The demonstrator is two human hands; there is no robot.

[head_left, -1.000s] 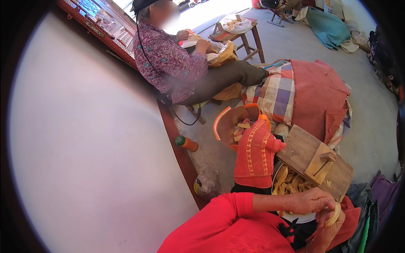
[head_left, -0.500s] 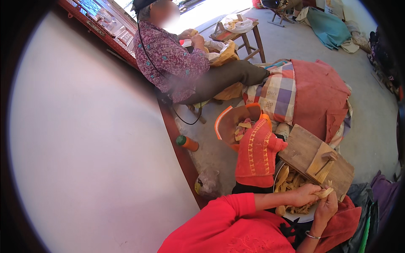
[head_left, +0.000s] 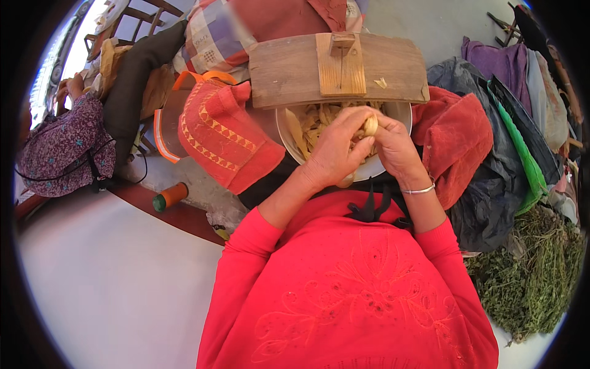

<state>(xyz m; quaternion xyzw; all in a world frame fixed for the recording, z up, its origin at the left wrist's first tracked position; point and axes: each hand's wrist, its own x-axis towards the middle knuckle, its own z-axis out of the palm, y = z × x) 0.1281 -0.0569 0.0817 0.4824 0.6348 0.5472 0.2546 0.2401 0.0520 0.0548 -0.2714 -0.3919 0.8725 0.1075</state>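
Observation:
Over a white basin (head_left: 404, 117), both my hands meet on a pale yellow strip (head_left: 370, 125) that looks folded or rolled into a small bundle. My left hand (head_left: 339, 147) has its fingers closed around the near side of it. From the other side my right hand (head_left: 394, 144) pinches the same strip; a silver bracelet circles that wrist. Several more yellowish strips (head_left: 312, 120) fill the basin below, partly hidden by my hands. Across the basin's far edge lies a wooden board (head_left: 279, 71) bearing a lighter wood piece (head_left: 341, 77) with a small block and a thin metal spike.
Red towels (head_left: 221, 132) cover my legs either side of the basin. An orange-rimmed bag (head_left: 163, 132) and an orange bottle with green cap (head_left: 172, 197) sit left. Another person (head_left: 64, 150) sits further left. Dark plastic sheeting (head_left: 476, 209) and dried greenery (head_left: 531, 270) lie right.
My view has swung right and down, so basin and board now sit near the middle. The strip, longer and looser before, looks more bundled between my fingers.

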